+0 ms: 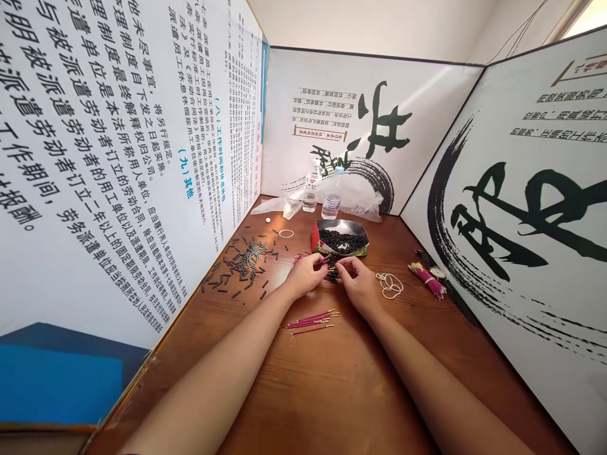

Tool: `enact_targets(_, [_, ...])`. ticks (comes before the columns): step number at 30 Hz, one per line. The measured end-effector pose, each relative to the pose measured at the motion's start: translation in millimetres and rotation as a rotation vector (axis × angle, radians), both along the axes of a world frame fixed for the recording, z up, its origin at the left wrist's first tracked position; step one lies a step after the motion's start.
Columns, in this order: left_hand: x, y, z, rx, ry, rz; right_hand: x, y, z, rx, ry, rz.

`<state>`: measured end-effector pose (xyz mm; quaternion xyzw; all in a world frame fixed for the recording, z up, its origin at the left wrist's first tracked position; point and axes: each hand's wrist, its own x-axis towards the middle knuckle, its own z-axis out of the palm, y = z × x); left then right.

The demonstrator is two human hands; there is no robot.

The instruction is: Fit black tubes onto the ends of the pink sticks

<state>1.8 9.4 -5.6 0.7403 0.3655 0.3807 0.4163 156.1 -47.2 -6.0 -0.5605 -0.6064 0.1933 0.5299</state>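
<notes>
Fingers (327,270) pinched on wire bundle (332,273), wooden table (332,379)

A brown wooden bench (341,392) fills the lower middle of the frame, its grain showing. Three tall white printed boards fence it in: at the left a panel of black and blue Chinese text (109,164) with a blue block at its lower corner, at the back a board with black brush calligraphy (370,126), at the right a larger calligraphy board (526,208). Above them runs a plain cream wall (379,25), with daylight at the upper right corner.
</notes>
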Motion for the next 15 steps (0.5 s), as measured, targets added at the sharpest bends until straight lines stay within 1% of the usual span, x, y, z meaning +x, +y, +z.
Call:
enact_targets(7, [0.2,1.3,-2.2,0.014,0.023,0.019,-2.5,-5.0,6.8,-0.006,-0.075,-0.001])
enact_targets(15, [0.1,-0.4,1.0,0.001,0.029,0.021,-2.5,-4.5,5.0,-0.008,-0.062,0.018])
